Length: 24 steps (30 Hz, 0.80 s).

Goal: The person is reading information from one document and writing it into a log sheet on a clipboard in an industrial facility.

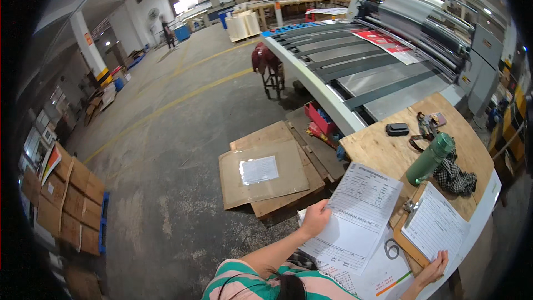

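Between the thumb and fingers of my left hand is the edge of a printed paper form, which lies tilted over other sheets. My right hand grips the lower edge of a brown clipboard, fingers curled at its corner. A filled-in form is held under the metal clip. Beneath both lies a white printed sheet with a large grey figure and a coloured stripe. A green bottle stands just beyond the clipboard, beside a dark checked cloth.
The wooden tabletop also bears a black case and a lanyard with small items. A large belt-fed machine adjoins it, a red sheet on its belts. Flattened cardboard lies at left; stacked cartons stand on a blue pallet.
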Each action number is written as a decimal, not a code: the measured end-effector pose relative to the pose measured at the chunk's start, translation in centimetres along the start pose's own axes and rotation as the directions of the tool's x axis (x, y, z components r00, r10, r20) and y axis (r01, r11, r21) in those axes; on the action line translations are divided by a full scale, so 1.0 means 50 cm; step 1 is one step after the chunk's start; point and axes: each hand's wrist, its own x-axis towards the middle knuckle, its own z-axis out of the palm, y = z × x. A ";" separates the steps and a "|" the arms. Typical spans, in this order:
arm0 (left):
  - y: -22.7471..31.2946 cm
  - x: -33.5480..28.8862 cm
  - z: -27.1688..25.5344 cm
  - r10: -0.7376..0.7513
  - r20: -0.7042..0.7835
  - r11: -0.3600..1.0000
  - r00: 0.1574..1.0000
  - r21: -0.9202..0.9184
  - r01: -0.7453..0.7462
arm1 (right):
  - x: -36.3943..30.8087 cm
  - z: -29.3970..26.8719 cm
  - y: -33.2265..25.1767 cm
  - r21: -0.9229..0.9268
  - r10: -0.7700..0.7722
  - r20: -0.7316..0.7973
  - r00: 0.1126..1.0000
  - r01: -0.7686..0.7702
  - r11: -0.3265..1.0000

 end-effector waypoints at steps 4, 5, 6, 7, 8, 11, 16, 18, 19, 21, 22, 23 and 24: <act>0.002 -0.007 0.012 0.149 -0.057 0.976 0.987 0.169 -0.137 | 0.025 -0.015 0.092 -0.191 -0.134 0.025 0.991 0.136 0.972; 0.015 -0.010 0.014 0.147 -0.037 0.973 0.988 0.184 -0.138 | 0.036 -0.022 0.125 -0.251 -0.250 0.055 0.967 0.256 0.934; 0.028 -0.013 0.014 0.145 -0.016 0.970 0.989 0.200 -0.139 | 0.036 -0.021 0.127 -0.305 -0.360 0.091 0.929 0.370 0.878; 0.043 -0.014 0.009 0.057 0.027 0.968 0.998 0.244 -0.062 | 0.034 -0.020 0.130 -0.304 -0.358 0.099 0.928 0.371 0.877; 0.043 -0.016 0.008 0.053 0.022 0.968 0.998 0.246 -0.057 | 0.029 -0.021 0.131 -0.269 -0.342 0.117 0.932 0.361 0.893; 0.045 -0.017 0.009 0.051 0.019 0.967 0.999 0.248 -0.054 | 0.019 -0.017 0.123 -0.252 -0.348 0.145 0.926 0.375 0.892; 0.038 -0.018 0.013 0.126 -0.011 0.960 0.992 0.254 -0.119 | -0.005 -0.007 0.094 -0.291 -0.382 0.148 0.912 0.409 0.865; 0.034 -0.014 0.013 0.099 0.000 0.956 0.995 0.279 -0.095 | -0.028 0.000 0.054 -0.237 -0.289 0.114 0.950 0.309 0.921; 0.034 -0.014 0.013 0.073 0.006 0.950 0.997 0.303 -0.071 | -0.026 -0.002 0.059 -0.239 -0.289 0.112 0.951 0.308 0.921; 0.040 -0.014 0.013 0.069 0.011 0.951 0.998 0.303 -0.069 | -0.020 -0.004 0.076 -0.210 -0.316 0.116 0.942 0.334 0.919; 0.042 -0.014 0.013 0.066 0.014 0.951 0.998 0.303 -0.068 | -0.019 -0.004 0.079 -0.213 -0.314 0.110 0.943 0.331 0.919; 0.042 -0.015 0.014 0.067 0.021 0.950 0.998 0.303 -0.070 | -0.018 -0.004 0.080 -0.192 -0.323 0.114 0.940 0.340 0.921; 0.041 -0.015 0.013 0.074 0.012 0.950 0.997 0.303 -0.074 | -0.019 -0.002 0.079 -0.170 -0.331 0.116 0.936 0.347 0.922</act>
